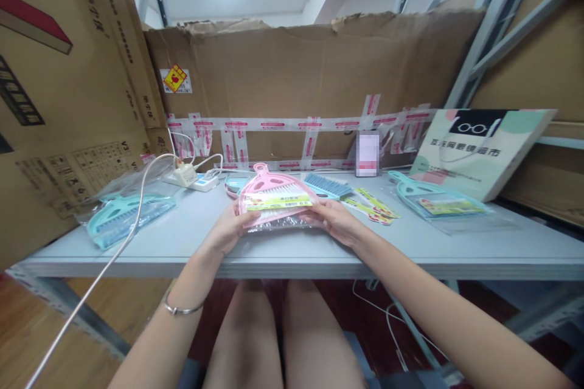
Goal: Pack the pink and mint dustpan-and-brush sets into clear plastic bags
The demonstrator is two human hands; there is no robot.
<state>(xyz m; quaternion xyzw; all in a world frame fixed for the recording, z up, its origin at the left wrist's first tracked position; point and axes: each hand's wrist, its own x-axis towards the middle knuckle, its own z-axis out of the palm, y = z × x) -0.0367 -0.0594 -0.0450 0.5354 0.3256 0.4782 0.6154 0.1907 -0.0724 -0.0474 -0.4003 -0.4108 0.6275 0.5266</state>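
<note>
A pink dustpan and brush set in a clear plastic bag is held up just over the front of the table. White bristles and a yellow-green label card show through the plastic. My left hand grips its left side, thumb in front. On the opposite side, my right hand pinches the lower corner; the fingers behind are hidden. Behind the set lies a blue brush, partly covered. Several loose label cards lie on the table to the right of it.
Bagged blue dustpan sets lie at the left and right of the table. A phone leans against cardboard at the back. A white cable runs from a power strip across the left. A printed box stands right.
</note>
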